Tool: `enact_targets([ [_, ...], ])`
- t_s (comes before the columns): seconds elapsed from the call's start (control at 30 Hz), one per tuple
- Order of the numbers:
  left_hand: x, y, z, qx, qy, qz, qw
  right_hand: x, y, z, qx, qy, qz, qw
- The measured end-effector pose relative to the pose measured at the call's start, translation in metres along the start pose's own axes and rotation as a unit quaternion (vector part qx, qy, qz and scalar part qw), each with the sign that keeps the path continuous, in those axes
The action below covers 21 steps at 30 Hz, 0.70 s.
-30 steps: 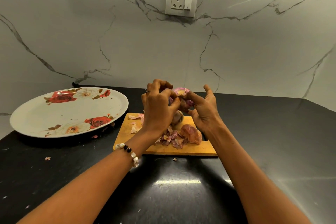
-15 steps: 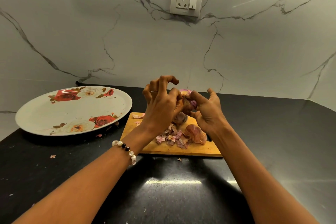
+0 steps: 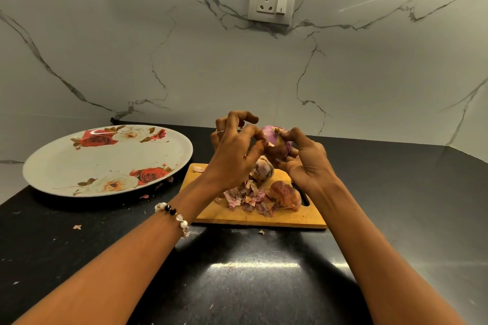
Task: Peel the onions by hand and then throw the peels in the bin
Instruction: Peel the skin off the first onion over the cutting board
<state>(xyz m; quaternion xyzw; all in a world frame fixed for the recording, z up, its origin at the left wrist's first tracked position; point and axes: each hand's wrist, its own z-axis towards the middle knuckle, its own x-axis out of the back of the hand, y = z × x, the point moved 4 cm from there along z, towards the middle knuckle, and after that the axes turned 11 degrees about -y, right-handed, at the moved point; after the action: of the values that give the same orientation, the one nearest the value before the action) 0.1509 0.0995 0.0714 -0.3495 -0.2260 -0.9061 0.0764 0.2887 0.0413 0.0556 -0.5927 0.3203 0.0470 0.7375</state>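
A person's hands work a round purple-skinned onion [image 3: 277, 141] held in the air just above the far edge of a rectangular wooden chopping board [image 3: 260, 215] on a glossy black desk [image 3: 237, 272]. The right hand [image 3: 306, 163] cups it with curled fingers; the left hand [image 3: 235, 155] pinches a flap of dry brown skin at its side (part of the purple flesh is already bare). A loose pile of papery pink-brown peels [image 3: 253, 198] lies on the board, beside another partly skinned onion [image 3: 264, 170]. Left of the board, a large white rose-patterned plate [image 3: 79, 166] waits. Peeling looks roughly midway; no bin is in view, and binning has not begun
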Motion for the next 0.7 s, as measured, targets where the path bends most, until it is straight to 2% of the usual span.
enact_targets([
  [0.33,0.005,-0.019,0.002,0.121,-0.005,-0.153,0.981,0.003,-0.007,0.000,-0.013,0.003,0.062,0.998],
  [0.57,0.009,-0.039,0.000,0.218,0.060,-0.241,0.944,0.006,-0.010,0.000,-0.007,0.002,0.094,0.996],
  [0.7,0.015,-0.038,0.000,0.211,0.038,-0.261,0.941,0.008,-0.010,0.003,-0.012,-0.005,0.095,0.995],
])
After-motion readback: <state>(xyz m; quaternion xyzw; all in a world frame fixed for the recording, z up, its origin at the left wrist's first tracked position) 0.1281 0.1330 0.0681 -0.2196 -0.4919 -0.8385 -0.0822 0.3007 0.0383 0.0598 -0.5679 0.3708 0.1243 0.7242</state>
